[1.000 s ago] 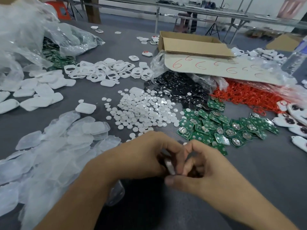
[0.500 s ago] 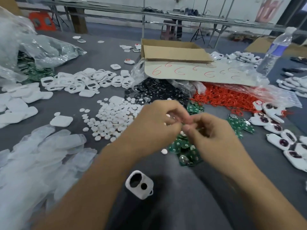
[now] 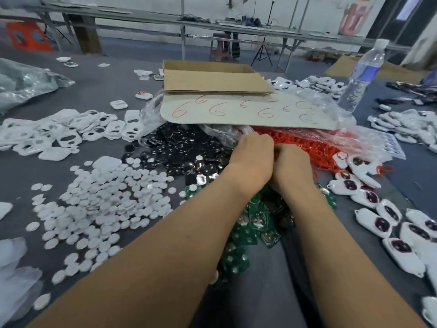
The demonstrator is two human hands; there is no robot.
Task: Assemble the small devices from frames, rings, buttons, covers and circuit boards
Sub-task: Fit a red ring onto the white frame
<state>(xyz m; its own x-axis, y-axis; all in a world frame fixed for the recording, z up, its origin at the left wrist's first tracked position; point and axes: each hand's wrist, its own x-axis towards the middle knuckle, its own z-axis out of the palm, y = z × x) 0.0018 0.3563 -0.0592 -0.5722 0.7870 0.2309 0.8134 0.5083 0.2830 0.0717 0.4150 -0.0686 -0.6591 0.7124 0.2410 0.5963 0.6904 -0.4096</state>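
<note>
Beside the plastic bag of red rings, both hands (left, right) press together, grip hidden

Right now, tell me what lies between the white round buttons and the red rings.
In the head view, the pile of black discs lies between the white round buttons and the red rings, partly under a plastic bag.

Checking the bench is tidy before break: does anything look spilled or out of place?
Mostly sorted piles, but the green circuit boards lie strewn under both forearms, and the red rings spill from their torn plastic bag.
</note>
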